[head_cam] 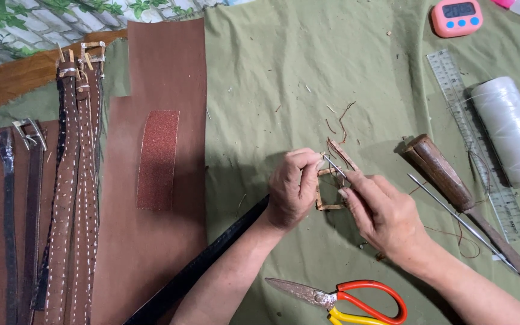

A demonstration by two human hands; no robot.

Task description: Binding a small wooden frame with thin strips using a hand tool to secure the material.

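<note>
My left hand [294, 188] pinches a small tan leather loop [330, 188] over the green cloth [272, 90]. Brown thread ends [339, 127] trail up from the piece. My right hand [380, 210] holds a thin metal needle [334, 167] between thumb and forefinger, its point at the top of the loop beside my left fingertips. A black strap [203, 265] runs under my left forearm toward the bottom edge.
Several stitched brown belts with buckles [76, 180] lie at left on brown leather [164, 66], with a sandpaper strip [157, 159]. Right: wooden-handled awl [446, 180], thin metal rod [458, 219], clear ruler [476, 144], white thread spool [510, 132], pink timer [456, 17]. Red-and-yellow scissors [344, 298] lie in front.
</note>
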